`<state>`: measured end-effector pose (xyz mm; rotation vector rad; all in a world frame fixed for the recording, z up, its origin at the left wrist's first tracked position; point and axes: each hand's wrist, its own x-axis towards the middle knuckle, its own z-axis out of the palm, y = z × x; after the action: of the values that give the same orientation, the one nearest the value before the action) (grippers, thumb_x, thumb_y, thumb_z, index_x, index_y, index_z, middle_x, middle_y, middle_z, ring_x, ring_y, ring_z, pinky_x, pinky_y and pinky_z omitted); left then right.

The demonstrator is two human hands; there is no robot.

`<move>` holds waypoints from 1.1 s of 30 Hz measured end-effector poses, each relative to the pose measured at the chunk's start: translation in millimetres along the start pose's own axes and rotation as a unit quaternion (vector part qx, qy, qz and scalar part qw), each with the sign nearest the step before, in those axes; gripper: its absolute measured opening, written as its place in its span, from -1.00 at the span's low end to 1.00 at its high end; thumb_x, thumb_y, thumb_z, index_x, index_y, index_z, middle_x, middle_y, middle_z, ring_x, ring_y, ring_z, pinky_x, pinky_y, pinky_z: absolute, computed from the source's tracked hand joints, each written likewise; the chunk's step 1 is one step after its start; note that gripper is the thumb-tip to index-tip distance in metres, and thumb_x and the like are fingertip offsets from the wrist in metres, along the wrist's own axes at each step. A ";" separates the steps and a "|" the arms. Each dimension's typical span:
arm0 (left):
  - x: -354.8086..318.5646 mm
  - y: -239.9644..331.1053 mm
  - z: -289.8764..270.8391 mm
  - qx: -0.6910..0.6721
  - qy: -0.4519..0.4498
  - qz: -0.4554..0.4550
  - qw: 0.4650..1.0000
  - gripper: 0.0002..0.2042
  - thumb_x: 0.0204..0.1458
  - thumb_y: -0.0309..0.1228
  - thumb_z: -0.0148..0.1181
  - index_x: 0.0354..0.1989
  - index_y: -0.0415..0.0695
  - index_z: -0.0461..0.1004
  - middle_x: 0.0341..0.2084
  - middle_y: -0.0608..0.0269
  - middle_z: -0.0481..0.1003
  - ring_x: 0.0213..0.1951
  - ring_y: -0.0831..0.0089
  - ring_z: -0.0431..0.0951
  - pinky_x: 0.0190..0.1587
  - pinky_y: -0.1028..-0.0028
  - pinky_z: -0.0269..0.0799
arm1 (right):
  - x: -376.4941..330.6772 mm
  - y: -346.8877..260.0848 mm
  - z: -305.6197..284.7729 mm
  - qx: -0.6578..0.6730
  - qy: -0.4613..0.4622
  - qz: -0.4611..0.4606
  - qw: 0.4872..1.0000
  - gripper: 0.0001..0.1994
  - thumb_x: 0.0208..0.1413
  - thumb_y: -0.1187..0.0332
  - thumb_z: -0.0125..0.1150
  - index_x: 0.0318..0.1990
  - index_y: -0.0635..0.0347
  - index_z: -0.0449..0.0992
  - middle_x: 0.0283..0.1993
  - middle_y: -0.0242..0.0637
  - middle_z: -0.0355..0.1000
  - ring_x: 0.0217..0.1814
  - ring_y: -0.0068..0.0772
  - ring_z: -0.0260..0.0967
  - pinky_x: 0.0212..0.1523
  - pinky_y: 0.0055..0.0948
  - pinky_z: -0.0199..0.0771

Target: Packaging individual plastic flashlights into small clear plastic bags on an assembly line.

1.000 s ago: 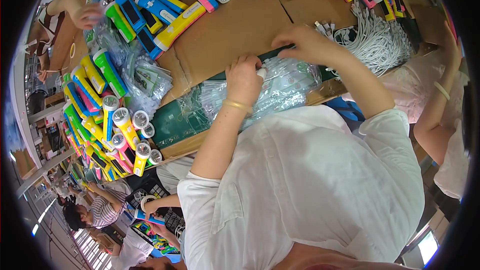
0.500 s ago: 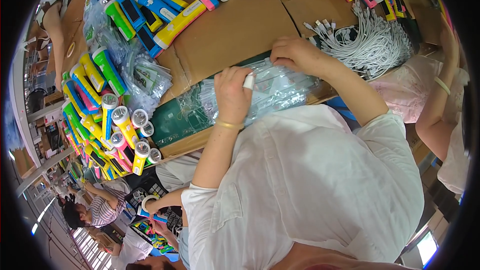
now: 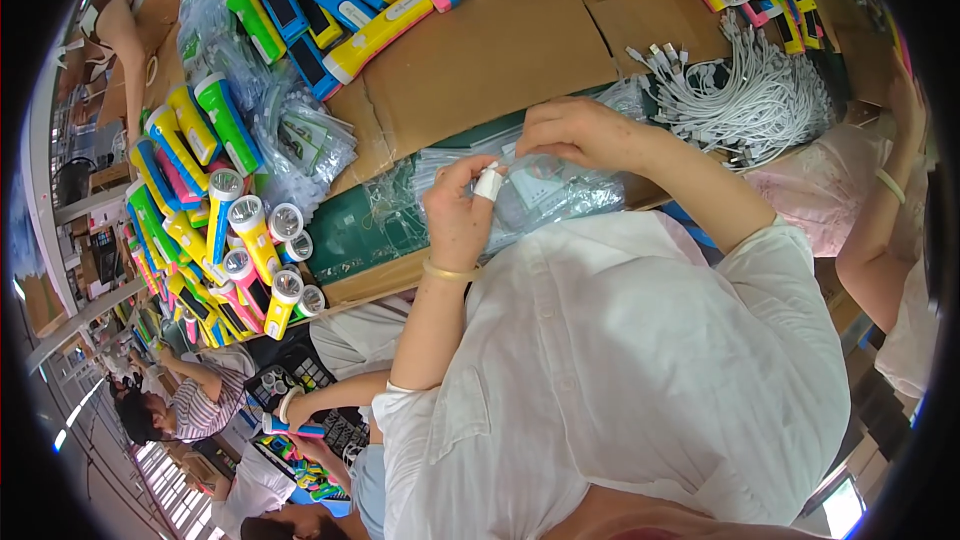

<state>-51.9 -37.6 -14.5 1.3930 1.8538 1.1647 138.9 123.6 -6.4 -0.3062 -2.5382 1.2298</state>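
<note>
Between both hands is a clear plastic bag with a printed paper inside, raised over the pile of similar bags on the table edge. My left hand, with a white wrap on one digit and a yellow bangle at its wrist, is closed with its fingertips at the bag's left upper edge. My right hand reaches in from the right, its fingers bent and pinched on the bag's upper edge. The fingertips meet near the bag's opening, and the exact grip is partly hidden.
White USB cables lie heaped to the right. Colourful flashlights pile up on the left, beside more bags. Other flashlights lie on the cardboard at the back. A co-worker's arm is at the right.
My hands have come closer together, the right moving leftward. The bag has been lifted from the pile, and its film bulges between them. The view has shifted slightly.
</note>
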 end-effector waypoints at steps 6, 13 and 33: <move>7.4 12.0 -3.5 0.123 -0.043 0.231 0.964 -0.77 -0.05 -0.64 0.23 -0.19 -0.17 0.60 -0.38 0.09 0.57 -0.32 0.07 0.54 -0.16 0.22 0.41 | 0.0 -2.5 -15.0 -0.037 -0.078 0.010 0.996 -0.90 0.08 0.42 0.36 -0.24 0.15 0.61 -0.25 -0.22 0.50 -0.09 -0.08 0.49 -0.09 -0.15 0.49; -3.2 12.0 -8.4 0.126 -0.060 0.195 0.971 -0.75 -0.11 -0.64 0.22 -0.21 -0.17 0.55 -0.32 0.12 0.56 -0.26 0.14 0.56 -0.09 0.24 0.43 | 39.7 83.6 -104.5 -0.126 0.094 0.212 0.964 -0.45 0.08 0.11 0.44 0.17 0.17 0.49 -0.08 -0.15 0.57 -0.04 -0.17 0.56 -0.05 -0.22 0.55; 4.1 13.5 10.0 -0.009 -0.175 0.272 0.946 -0.78 -0.17 -0.66 0.28 -0.31 -0.14 0.56 -0.30 0.18 0.56 -0.24 0.18 0.60 -0.20 0.29 0.56 | -0.7 -15.0 -37.9 0.383 0.164 0.149 0.897 -0.40 0.29 0.26 0.29 0.39 0.20 0.19 0.19 -0.34 0.43 0.17 -0.46 0.43 0.16 -0.38 0.48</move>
<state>-38.6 -29.3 -7.2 2.0275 1.2420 1.0758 152.3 141.7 27.5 -0.6484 -1.5936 1.9745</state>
